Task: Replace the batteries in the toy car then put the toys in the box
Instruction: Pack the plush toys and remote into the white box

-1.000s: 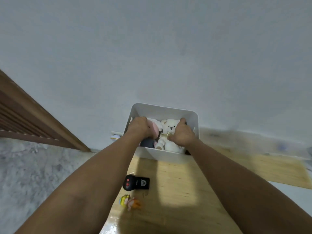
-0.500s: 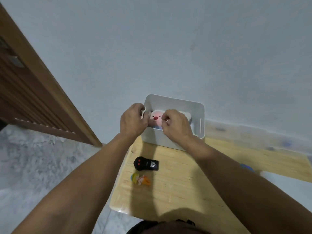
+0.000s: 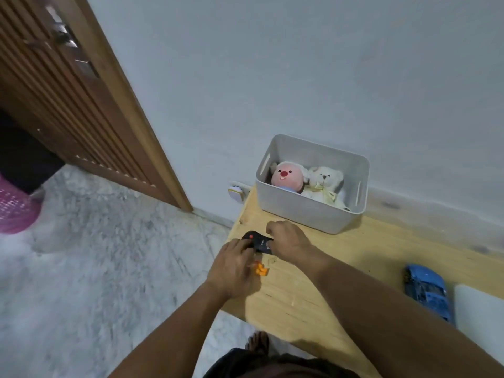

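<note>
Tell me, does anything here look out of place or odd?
Nothing looks damaged or spilled. The blue toy car lies on the wooden table, well apart from the box, which already holds two plush toys.

The wooden table [image 3: 313, 282] carries a grey box [image 3: 305, 211], black remote [image 3: 257, 241] and blue car [image 3: 426, 290] (near edge).

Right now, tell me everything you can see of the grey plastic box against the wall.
The grey plastic box is a rectangular open-topped bin with rounded corners and a slot handle in each end wall. It looks matte and stands upright on the far end of the light wooden table, close to the wall. Inside lie a pink round-faced plush and a white teddy bear, side by side. Neither hand touches it.
</note>
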Demonstrator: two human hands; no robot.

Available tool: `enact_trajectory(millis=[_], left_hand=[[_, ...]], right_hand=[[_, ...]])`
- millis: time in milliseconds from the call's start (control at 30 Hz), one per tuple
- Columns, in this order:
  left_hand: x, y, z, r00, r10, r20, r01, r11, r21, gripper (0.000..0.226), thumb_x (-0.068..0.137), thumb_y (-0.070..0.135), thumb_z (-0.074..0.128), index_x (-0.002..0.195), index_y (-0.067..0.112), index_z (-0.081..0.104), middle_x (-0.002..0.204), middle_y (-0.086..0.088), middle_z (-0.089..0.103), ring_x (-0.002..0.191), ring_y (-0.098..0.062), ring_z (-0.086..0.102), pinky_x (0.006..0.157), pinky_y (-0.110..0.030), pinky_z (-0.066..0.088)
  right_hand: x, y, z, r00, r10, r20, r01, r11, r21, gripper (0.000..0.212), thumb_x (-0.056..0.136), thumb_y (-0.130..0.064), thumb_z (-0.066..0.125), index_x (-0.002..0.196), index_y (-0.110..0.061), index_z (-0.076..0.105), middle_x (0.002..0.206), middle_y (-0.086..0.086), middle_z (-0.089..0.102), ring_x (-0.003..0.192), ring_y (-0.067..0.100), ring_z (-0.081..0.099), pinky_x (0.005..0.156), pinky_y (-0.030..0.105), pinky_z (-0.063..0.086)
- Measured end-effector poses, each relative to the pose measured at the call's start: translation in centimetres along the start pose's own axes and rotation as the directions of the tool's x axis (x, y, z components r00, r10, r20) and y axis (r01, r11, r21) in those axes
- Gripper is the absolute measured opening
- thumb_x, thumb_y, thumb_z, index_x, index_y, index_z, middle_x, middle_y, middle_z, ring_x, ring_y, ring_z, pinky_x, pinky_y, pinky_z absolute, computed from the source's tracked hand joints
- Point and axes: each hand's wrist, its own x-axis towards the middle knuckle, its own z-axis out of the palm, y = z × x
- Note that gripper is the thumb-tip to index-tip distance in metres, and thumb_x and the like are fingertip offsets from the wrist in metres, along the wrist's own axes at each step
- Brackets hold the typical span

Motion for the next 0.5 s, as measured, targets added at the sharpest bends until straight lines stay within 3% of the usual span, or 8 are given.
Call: enact_trajectory(millis=[67, 167, 300, 400, 500], left_hand=[[-0.5, 0.3, 0.8, 0.999, 0.004, 0.051, -0.003, 1.0, -0.021, 0.037, 0.067, 0.027, 0.046, 0.094, 0.016, 0.069, 0.104, -0.004, 0.066, 0.09, -0.023, 0.06, 0.079, -0.035, 0.051], [-0.8, 0.2, 1.7, 0.995, -0.011, 0.095, 0.013, 1.0, -0.023, 0.031, 0.069, 0.023, 0.05, 0.095, 0.018, 0.066, 0.105, -0.003, 0.063, 0.085, -0.02, 0.056, 0.073, -0.033, 0.05], [-0.8, 0.1, 1.9, 0.995, 0.013, 0.096, -0.015, 1.0, 0.022, 0.03, 0.077, 0.027, 0.041, 0.086, 0.015, 0.068, 0.086, -0.003, 0.065, 0.077, -0.022, 0.058, 0.061, -0.033, 0.052], [-0.7, -0.1, 2.1, 0.994, -0.001, 0.106, -0.005, 0.998, 0.063, 0.032, 0.076, 0.027, 0.038, 0.084, 0.016, 0.067, 0.08, 0.0, 0.064, 0.075, -0.022, 0.059, 0.063, -0.033, 0.054], [-1.1, -0.6, 2.5, 0.991, -0.033, 0.133, 0.026, 0.998, 0.059, 0.017, 0.079, 0.021, 0.057, 0.092, 0.017, 0.067, 0.085, 0.001, 0.066, 0.082, -0.022, 0.059, 0.067, -0.032, 0.053]], right_hand=[[0.2, 0.2, 0.6, 1.0, -0.008, 0.0, 0.008, 1.0, -0.012, 0.028, 0.084, -0.026, 0.064, 0.111, -0.024, 0.057, 0.106, 0.004, 0.062, 0.09, 0.024, 0.058, 0.077, 0.041, 0.054], [0.4, 0.1, 1.0, 0.999, -0.037, 0.019, 0.038, 0.999, -0.009, 0.033, 0.081, -0.025, 0.064, 0.112, -0.026, 0.053, 0.105, 0.003, 0.062, 0.091, 0.025, 0.059, 0.076, 0.043, 0.055], [0.7, -0.1, 1.2, 0.995, -0.092, 0.043, 0.093, 0.995, -0.021, 0.031, 0.08, -0.026, 0.062, 0.108, -0.026, 0.05, 0.101, 0.002, 0.062, 0.091, 0.027, 0.06, 0.074, 0.042, 0.054], [0.8, 0.0, 1.5, 0.989, -0.131, 0.066, 0.134, 0.99, -0.043, 0.031, 0.079, -0.026, 0.063, 0.107, -0.026, 0.051, 0.102, 0.002, 0.064, 0.09, 0.026, 0.06, 0.072, 0.041, 0.054], [0.9, 0.1, 1.4, 0.989, -0.136, 0.056, 0.139, 0.989, -0.059, 0.036, 0.079, -0.021, 0.065, 0.111, -0.027, 0.049, 0.102, 0.002, 0.064, 0.088, 0.025, 0.059, 0.072, 0.041, 0.054]])
